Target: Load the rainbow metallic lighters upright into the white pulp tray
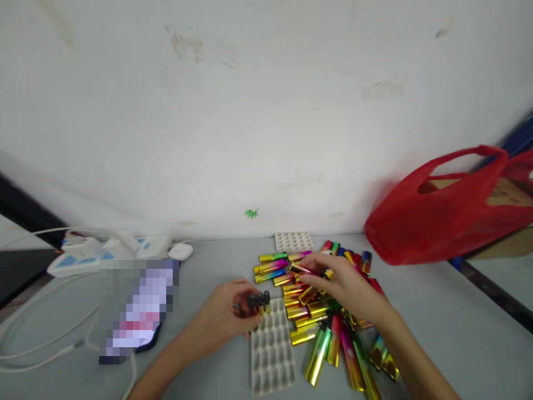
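Grey table [200, 378] below, black-topped pieces [260, 301] stand upright in the left hand [227, 313].

A plain work table [200, 311] stands against a scuffed white wall [266, 122], with a power strip [154, 244], a phone [139, 311] and a red bag [437, 216]; the type of room is unclear.

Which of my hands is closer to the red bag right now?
Your right. The right hand is over the shiny tubes, left of the red bag; the left hand is farther left, by the nearer tray.
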Action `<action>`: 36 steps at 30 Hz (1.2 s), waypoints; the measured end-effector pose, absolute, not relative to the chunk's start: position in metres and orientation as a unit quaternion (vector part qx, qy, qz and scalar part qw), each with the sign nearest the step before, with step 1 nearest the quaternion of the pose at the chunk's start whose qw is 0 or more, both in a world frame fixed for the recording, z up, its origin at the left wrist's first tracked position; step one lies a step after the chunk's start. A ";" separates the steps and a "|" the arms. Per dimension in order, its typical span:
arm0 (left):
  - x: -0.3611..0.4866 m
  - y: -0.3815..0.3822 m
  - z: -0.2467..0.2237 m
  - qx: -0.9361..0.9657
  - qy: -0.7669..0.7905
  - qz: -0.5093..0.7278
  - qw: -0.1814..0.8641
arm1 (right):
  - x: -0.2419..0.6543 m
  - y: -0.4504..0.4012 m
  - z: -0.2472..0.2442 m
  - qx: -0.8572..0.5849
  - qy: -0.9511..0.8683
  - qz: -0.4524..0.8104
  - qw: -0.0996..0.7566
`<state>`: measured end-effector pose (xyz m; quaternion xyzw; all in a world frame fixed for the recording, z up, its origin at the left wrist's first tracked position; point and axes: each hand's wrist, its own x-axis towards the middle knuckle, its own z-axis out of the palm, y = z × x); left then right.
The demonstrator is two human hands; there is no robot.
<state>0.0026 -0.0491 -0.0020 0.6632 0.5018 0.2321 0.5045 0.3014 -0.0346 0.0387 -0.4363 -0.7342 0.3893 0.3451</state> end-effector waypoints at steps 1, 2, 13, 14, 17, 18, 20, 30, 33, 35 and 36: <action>0.002 -0.049 -0.003 0.659 0.502 0.233 0.509 | 0.297 -0.036 0.040 -0.424 -0.731 0.398 0.356; 0.002 -0.049 -0.003 0.656 0.501 0.233 0.514 | 0.293 -0.037 0.040 -0.416 -0.728 0.405 0.366; 0.003 -0.052 0.000 0.659 0.505 0.242 0.503 | 0.273 -0.043 0.022 -0.421 -0.567 0.548 0.449; 0.003 -0.052 0.000 0.656 0.504 0.242 0.508 | 0.273 -0.043 0.022 -0.417 -0.554 0.558 0.455; 0.003 -0.052 0.001 0.650 0.502 0.243 0.516 | 0.269 -0.045 0.020 -0.394 -0.527 0.595 0.462; 0.003 -0.052 0.001 0.649 0.502 0.242 0.518 | 0.267 -0.046 0.019 -0.381 -0.520 0.613 0.457; 0.003 -0.051 0.001 0.647 0.501 0.242 0.522 | 0.263 -0.048 0.019 -0.356 -0.506 0.646 0.447; 0.004 -0.052 0.001 0.638 0.507 0.239 0.528 | 0.243 -0.057 0.015 -0.335 -0.439 0.708 0.440; 0.004 -0.052 0.001 0.637 0.505 0.238 0.532 | 0.241 -0.058 0.013 -0.343 -0.435 0.694 0.459; 0.004 -0.052 0.000 0.642 0.502 0.239 0.528 | 0.240 -0.058 0.013 -0.343 -0.441 0.676 0.481; 0.003 -0.052 0.000 0.646 0.502 0.237 0.524 | 0.239 -0.058 0.012 -0.343 -0.447 0.666 0.489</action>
